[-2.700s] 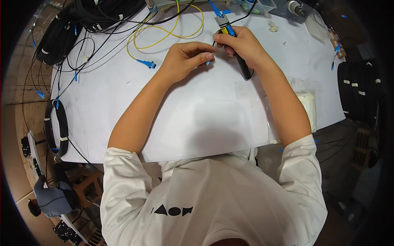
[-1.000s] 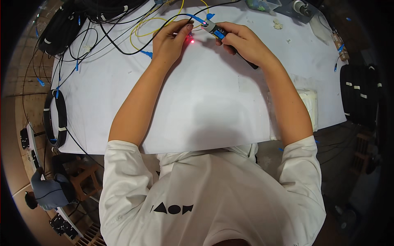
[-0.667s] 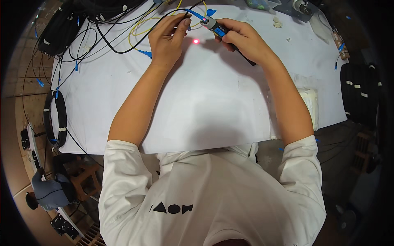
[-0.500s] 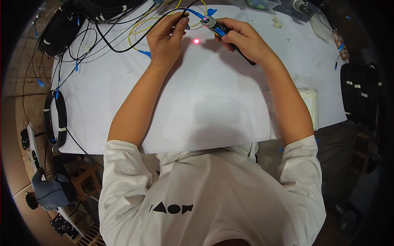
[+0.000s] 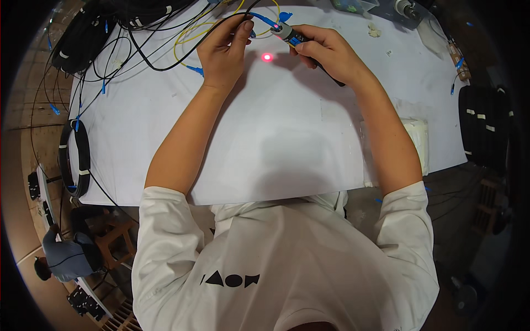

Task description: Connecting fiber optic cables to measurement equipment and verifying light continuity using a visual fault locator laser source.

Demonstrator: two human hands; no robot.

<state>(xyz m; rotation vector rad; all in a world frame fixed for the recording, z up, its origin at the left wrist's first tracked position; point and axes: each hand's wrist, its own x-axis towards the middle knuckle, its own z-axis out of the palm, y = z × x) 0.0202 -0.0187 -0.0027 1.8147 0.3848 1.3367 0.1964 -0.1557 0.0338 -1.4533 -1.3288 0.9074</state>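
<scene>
White covering spreads over the worktop (image 5: 265, 143), which fills the picture's centre. Black cable coils (image 5: 83, 33) lie at its 10 o'clock corner, one more black coil (image 5: 74, 157) hangs off its edge at 9 o'clock, and a white wad of wipes (image 5: 417, 140) sits at 3 o'clock. A yellow fibre cable (image 5: 190, 33) with blue plugs loops near 12 o'clock. The right hand (image 5: 326, 52), at 1 o'clock, has its grip clamped round a black pen-shaped tester (image 5: 298, 41) with a blue band, tip pointing toward 11 o'clock. The left hand (image 5: 223, 52), at 12 o'clock, pinches its grip together on a thin blue connector end (image 5: 262, 21) just beside the tester's tip. A small red light spot (image 5: 267, 57) glows on the covering between the two hands, close under the tester's tip.
</scene>
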